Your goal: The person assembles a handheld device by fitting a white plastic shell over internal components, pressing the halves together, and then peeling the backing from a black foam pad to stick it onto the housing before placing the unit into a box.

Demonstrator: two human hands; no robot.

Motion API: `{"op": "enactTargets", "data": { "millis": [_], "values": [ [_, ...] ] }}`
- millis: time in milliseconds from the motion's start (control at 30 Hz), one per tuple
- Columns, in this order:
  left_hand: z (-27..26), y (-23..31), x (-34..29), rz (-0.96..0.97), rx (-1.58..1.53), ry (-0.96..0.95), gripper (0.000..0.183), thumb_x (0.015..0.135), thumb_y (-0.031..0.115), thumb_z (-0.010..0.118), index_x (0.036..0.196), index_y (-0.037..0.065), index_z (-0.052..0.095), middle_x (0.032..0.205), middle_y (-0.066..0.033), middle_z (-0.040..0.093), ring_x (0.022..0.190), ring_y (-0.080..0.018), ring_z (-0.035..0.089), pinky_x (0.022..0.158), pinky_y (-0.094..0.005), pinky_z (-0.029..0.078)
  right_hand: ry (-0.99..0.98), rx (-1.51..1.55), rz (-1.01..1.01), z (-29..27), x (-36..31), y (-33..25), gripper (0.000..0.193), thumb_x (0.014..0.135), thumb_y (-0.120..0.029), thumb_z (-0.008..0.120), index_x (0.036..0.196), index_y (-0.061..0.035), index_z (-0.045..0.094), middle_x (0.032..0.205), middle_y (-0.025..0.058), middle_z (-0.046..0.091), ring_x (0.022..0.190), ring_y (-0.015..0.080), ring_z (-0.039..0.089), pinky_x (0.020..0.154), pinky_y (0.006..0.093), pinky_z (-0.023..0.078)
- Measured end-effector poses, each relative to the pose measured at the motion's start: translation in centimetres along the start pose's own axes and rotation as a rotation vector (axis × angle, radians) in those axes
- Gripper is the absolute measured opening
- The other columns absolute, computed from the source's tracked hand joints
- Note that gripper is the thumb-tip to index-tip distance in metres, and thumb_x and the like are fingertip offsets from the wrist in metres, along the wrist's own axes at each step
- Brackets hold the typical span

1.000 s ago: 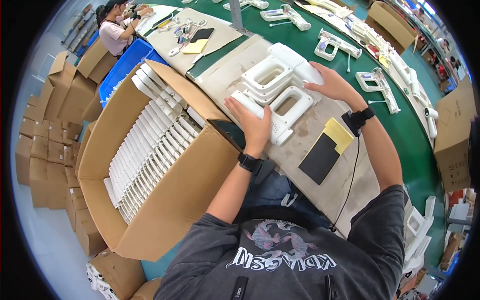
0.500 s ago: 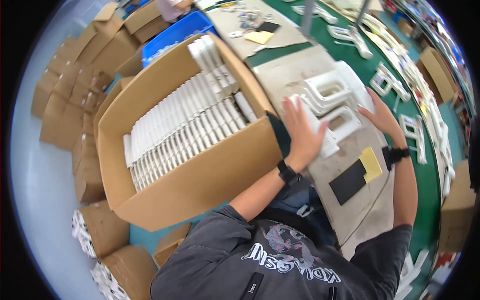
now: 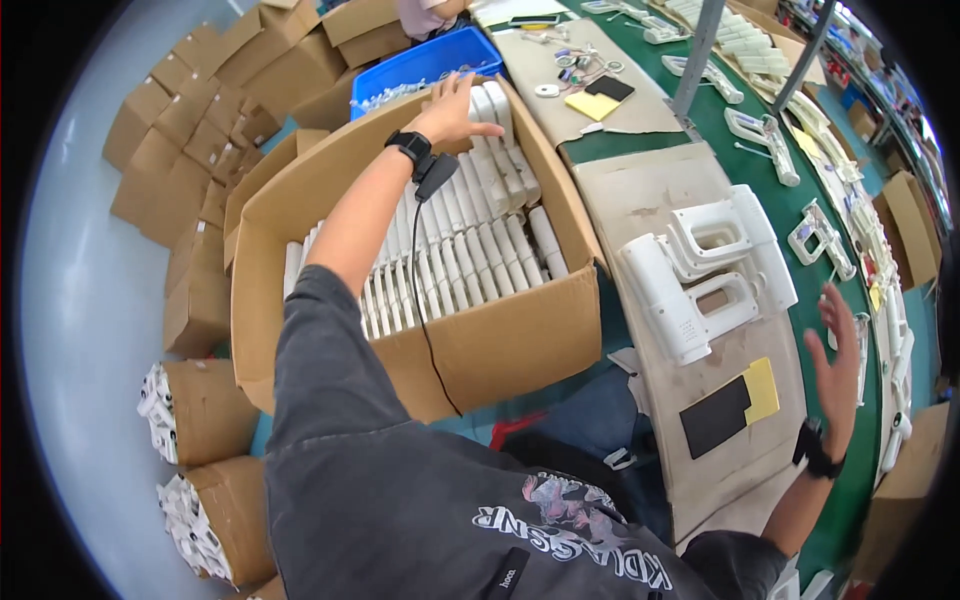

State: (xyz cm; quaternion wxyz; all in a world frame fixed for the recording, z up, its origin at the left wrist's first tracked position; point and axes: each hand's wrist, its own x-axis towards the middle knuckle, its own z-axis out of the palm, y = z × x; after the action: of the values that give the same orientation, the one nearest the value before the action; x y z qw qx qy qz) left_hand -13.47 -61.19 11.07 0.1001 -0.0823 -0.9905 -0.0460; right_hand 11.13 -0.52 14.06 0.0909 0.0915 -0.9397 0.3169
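Observation:
My left hand (image 3: 452, 112) reaches over the far side of a large open carton (image 3: 500, 358), thumb and fingers spread, beside the upper white plastic pieces (image 3: 493, 112). Whether the fingertips touch them cannot be made out. Rows of similar narrow white parts (image 3: 455, 250) stand packed in the carton. Off to the right, my right hand (image 3: 838, 360) is raised over the green bench strip, fingers apart and holding nothing. Between the hands, white plastic housings with loop handles (image 3: 672, 300) lie close together on the worktop.
A black pad (image 3: 712, 420) and a yellow pad (image 3: 763, 388) lie on the near worktop (image 3: 735, 490). Beyond the carton stands a blue bin (image 3: 430, 62). More cartons (image 3: 205, 285) are stacked at left. Several white handled parts (image 3: 765, 145) line the green surface. A person (image 3: 425, 15) is at the back.
My left hand has left the white housings and moved left and away, over the carton. My right hand has drawn off them to the right. The view has shifted.

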Motion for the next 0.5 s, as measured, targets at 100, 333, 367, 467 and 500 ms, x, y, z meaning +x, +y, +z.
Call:
{"op": "enactTargets", "data": {
  "millis": [100, 333, 367, 467, 500],
  "values": [
    [5.1, -2.2, 3.8, 0.0, -0.002, 0.017, 0.12, 0.072, 0.07, 0.079, 0.157, 0.006, 0.025, 0.156, -0.0231, 0.031, 0.146, -0.0433, 0.027, 0.117, -0.0597, 0.029, -0.038, 0.136, 0.111, -2.8, -6.7, -1.7, 0.063, 0.091, -0.015, 0.066, 0.149, -0.0023, 0.046, 0.148, 0.0132, 0.053, 0.13, 0.0255, 0.055, 0.111, 0.0382, 0.04],
    [9.0, -3.6, 5.9, 0.161, 0.072, 0.31, 0.096, 0.067, 0.061, 0.086, 0.135, 0.005, 0.049, 0.138, -0.0176, 0.05, 0.129, -0.0389, 0.045, 0.103, -0.0528, 0.045, 0.152, 0.086, 0.48, -5.9, -19.0, -1.7, 0.056, 0.096, -0.023, 0.064, 0.145, -0.0003, 0.049, 0.146, 0.0128, 0.054, 0.123, 0.0225, 0.057, 0.108, 0.0361, 0.042],
    [9.1, -3.7, 5.5, 0.152, 0.06, 0.322, 0.095, 0.066, 0.06, 0.087, 0.134, 0.006, 0.048, 0.138, -0.0172, 0.051, 0.129, -0.0378, 0.047, 0.101, -0.053, 0.046, 0.152, 0.1, 0.483, -5.9, -19.6, -1.5, 0.056, 0.096, -0.023, 0.064, 0.145, -0.0003, 0.049, 0.146, 0.0128, 0.054, 0.123, 0.0225, 0.057, 0.108, 0.0361, 0.042],
    [9.0, -3.7, 5.1, 0.098, -0.036, 0.275, 0.099, 0.065, 0.058, 0.089, 0.137, 0.006, 0.046, 0.137, -0.0177, 0.053, 0.13, -0.0372, 0.049, 0.102, -0.0531, 0.045, 0.189, 0.172, 0.49, -5.4, -19.7, -1.6, 0.055, 0.097, -0.022, 0.063, 0.145, -0.0002, 0.05, 0.145, 0.0127, 0.055, 0.121, 0.0219, 0.058, 0.106, 0.0353, 0.043],
    [9.0, -3.8, 5.1, 0.129, -0.042, 0.314, 0.099, 0.065, 0.058, 0.089, 0.137, 0.006, 0.046, 0.137, -0.0177, 0.053, 0.13, -0.0372, 0.049, 0.102, -0.0531, 0.045, 0.191, 0.187, 0.476, -5.1, -19.1, -1.7, 0.054, 0.097, -0.022, 0.063, 0.145, -0.0002, 0.05, 0.144, 0.0124, 0.056, 0.121, 0.0219, 0.058, 0.105, 0.035, 0.043]
  ]
}}
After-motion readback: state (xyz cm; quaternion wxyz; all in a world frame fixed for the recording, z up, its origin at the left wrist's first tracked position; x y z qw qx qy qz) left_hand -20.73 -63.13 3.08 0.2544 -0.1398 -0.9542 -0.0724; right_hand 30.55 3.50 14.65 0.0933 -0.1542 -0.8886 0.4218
